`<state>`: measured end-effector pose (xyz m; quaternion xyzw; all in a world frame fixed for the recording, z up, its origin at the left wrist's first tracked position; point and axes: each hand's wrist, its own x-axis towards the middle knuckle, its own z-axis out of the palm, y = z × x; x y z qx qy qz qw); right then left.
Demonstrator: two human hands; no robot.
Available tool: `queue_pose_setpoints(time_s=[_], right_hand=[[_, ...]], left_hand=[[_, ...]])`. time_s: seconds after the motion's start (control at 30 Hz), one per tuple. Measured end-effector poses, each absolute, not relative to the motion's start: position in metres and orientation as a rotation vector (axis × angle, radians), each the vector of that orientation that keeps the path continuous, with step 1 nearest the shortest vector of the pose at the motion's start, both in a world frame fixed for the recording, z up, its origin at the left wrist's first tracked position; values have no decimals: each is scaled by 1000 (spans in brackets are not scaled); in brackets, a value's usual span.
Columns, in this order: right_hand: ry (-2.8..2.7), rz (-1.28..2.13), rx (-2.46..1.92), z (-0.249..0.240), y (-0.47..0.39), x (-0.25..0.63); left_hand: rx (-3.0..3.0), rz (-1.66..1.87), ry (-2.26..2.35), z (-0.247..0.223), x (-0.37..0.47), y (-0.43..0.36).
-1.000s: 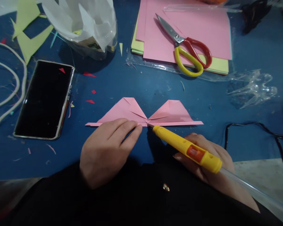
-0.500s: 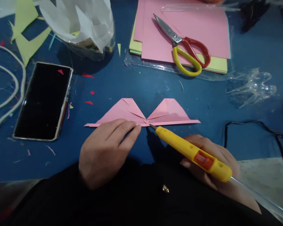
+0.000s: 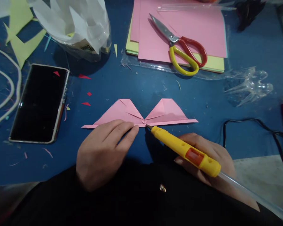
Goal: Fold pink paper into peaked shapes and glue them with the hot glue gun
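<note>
A folded pink paper [image 3: 172, 111] with two peaks and a long narrow strip along its near edge lies on the blue table. My left hand [image 3: 106, 150] is closed at the left half of that strip, its fingertips on the paper and the thumb beside them. In my right hand [image 3: 209, 150] is a yellow hot glue gun [image 3: 172, 139], with a clear glue stick [image 3: 240, 186] coming out of its rear end. The gun's dark nozzle touches or nearly touches the strip at the middle, below the notch between the peaks. Part of the right hand is hidden behind the gun.
Red-and-yellow scissors [image 3: 176, 40] lie on a stack of pink and yellow sheets [image 3: 153, 47]. At left are a phone [image 3: 40, 103], a white cable [image 3: 18, 84] and a bag-lined container [image 3: 89, 31]. Clear plastic [image 3: 252, 84] and a black cord [image 3: 250, 120] lie at right.
The whole view has shifted slightly, so most things sit a little further left. The glue gun's nozzle has moved slightly left along the strip, and my left hand stays on the paper.
</note>
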<state>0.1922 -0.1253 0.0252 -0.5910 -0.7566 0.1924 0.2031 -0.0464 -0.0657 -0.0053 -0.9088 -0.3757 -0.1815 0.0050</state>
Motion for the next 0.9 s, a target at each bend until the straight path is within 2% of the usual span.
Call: queue_pose_setpoints(time_s=[0.23,0.7,0.9], right_hand=[[-2197,446,-1631,29,-125,198],[-2110,171,-1955,37,-154,243],[-1987,263,-2107,36,-164,255]], left_hand=[[-2847,-559,-1159,-5,-48,-65],[-2845,-577,-1098,-8,-51,-63],[-2873,-575,-1010,-8,-52,-59]])
